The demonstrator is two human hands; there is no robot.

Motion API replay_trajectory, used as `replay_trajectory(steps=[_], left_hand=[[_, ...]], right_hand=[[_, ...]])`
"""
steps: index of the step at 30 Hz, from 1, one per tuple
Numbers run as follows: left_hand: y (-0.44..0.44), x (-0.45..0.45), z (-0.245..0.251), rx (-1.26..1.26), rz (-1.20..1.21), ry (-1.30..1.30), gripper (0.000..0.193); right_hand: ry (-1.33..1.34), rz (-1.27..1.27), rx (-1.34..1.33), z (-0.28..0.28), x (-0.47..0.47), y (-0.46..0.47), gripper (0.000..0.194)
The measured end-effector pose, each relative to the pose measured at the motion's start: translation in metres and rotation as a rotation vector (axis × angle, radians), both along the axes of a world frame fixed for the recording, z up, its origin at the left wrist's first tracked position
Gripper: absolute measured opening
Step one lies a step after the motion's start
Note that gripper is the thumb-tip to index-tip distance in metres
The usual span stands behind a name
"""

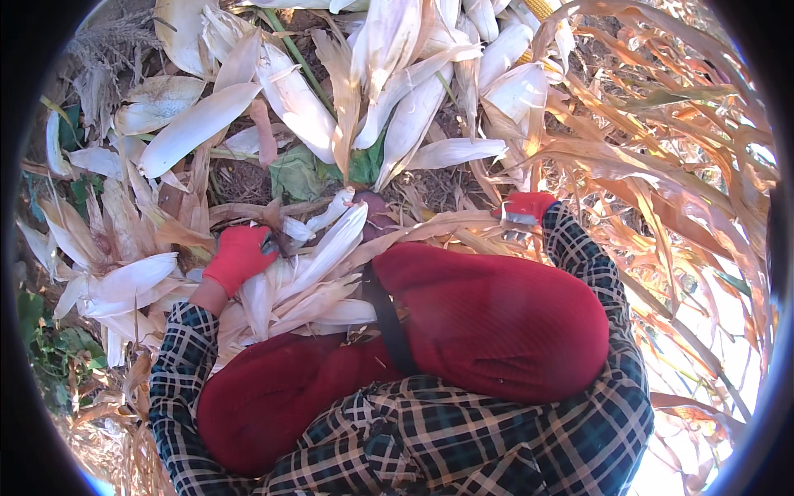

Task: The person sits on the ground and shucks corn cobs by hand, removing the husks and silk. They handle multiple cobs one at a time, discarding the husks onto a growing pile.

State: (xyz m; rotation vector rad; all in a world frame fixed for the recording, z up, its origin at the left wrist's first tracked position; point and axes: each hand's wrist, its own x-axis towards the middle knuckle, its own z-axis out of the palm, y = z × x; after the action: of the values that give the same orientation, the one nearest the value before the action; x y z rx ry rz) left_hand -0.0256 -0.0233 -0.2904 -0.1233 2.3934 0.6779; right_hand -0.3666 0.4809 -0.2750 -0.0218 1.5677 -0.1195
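My left hand (pixel 239 257), in a red work glove with grey fingers, is closed at a clump of pale dry corn husks (pixel 329 248) with brown silk (pixel 273 217) beside the fingertips. The fingers' undersides and part of what they grip are hidden. My right hand (pixel 524 211), gloved the same way, is beyond my bent red-clad knee, at the end of a long dry corn leaf (pixel 446 224). Its fingers point down among dry leaves, so their grip is unclear. A dark reddish object (pixel 375 214) lies partly covered between the hands.
White corn husks (pixel 409 118) are spread across the ground ahead, with a bare yellow corn cob (pixel 541 8) at the top. Dry corn plants (pixel 670 161) stand or lean along the right. Green weeds (pixel 62 347) grow at the left. A dark strap (pixel 391 322) crosses my leg.
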Motion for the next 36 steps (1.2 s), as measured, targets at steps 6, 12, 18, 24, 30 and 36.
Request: replay_trajectory(steps=[6,12,18,24,30,36], left_hand=[[0.000,-0.004,0.002,0.014,0.010,-0.002,0.030],[0.002,-0.004,0.005,-0.001,0.004,-0.025,0.030],[0.001,-0.008,0.009,0.008,0.012,-0.045,0.031],[0.001,-0.007,0.008,0.012,0.015,-0.044,0.033],[0.000,-0.008,0.008,0.008,0.000,-0.060,0.034],[-0.001,-0.009,0.014,0.035,0.010,-0.058,0.031]], right_hand=[[0.336,0.189,-0.124,-0.055,0.050,0.031,0.043],[0.635,-0.038,-0.325,-0.047,-0.006,-0.005,0.043],[1.224,-0.129,-0.013,-0.024,0.016,-0.022,0.049],[1.211,-0.020,0.110,-0.043,0.020,-0.025,0.051],[1.152,-0.004,0.084,-0.048,0.007,-0.022,0.054],[1.103,-0.030,-0.124,-0.039,-0.012,-0.019,0.057]])
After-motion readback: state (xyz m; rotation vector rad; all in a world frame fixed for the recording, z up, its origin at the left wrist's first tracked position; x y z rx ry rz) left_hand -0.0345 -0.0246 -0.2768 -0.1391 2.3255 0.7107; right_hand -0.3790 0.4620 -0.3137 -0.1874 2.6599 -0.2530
